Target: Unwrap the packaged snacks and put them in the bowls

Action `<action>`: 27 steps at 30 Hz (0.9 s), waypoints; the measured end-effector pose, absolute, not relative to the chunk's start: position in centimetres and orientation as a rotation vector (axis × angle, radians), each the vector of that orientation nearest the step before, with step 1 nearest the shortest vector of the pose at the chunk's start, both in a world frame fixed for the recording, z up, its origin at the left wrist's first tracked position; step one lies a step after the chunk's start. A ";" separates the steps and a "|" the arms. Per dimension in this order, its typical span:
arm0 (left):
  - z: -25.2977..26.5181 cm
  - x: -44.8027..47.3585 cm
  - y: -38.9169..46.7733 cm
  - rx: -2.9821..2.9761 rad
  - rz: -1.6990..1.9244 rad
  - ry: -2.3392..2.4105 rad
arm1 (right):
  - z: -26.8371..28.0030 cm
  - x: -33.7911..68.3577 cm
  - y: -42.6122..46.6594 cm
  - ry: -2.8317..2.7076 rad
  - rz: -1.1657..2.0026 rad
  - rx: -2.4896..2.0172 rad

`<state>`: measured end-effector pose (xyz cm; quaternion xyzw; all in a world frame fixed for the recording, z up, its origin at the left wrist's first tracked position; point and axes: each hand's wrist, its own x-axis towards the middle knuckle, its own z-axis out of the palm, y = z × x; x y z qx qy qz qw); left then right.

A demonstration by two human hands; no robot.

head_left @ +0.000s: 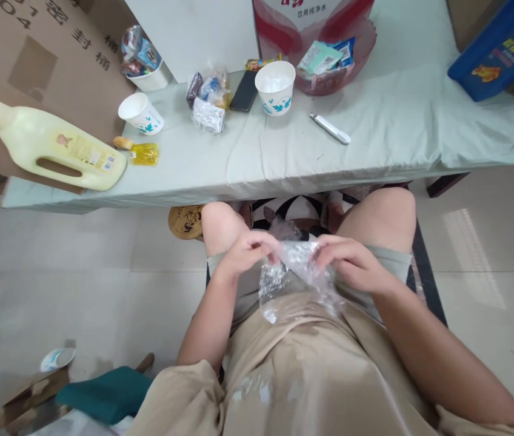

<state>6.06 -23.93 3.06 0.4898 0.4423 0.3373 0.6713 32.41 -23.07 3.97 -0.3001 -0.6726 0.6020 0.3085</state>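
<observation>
A clear, crinkled plastic bag (297,278) stretches between my two hands, above my lap. At its left upper edge, my left hand (257,249) is closed with the fingers pinching the film. On the other side my right hand (347,259) grips the plastic, with its fingertips slightly blurred. The lower part of the bag hangs loose against my beige shirt (302,363). No contents can be made out inside it.
On the cloth-covered table (402,139) ahead are paper cups (275,91), a utility knife (330,128), a phone (244,92), wrapped snacks (209,100) and a pink bowl (330,83). A yellow jug (57,148) lies tilted at the left. A round wooden stool (184,223) stands below.
</observation>
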 end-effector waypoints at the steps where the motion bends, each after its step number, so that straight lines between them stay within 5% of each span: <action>1: 2.2 6.1 -23.6 1.097 0.818 1.058 | 3.1 32.3 -22.8 -1.764 1.531 -0.914; 8: -1.0 6.8 -23.2 1.104 0.932 1.063 | -2.5 31.7 -22.7 -1.323 1.497 -1.277; 14: 0.8 7.4 -23.3 1.104 0.944 1.078 | -1.9 30.4 -23.0 -1.268 1.803 -1.253; 20: 0.0 8.4 -23.7 0.538 0.968 0.930 | -0.7 29.0 -23.3 -0.978 1.786 -1.165; 27: -1.2 8.9 -24.7 0.231 1.031 0.924 | -3.3 29.6 -24.0 -0.985 1.329 -1.440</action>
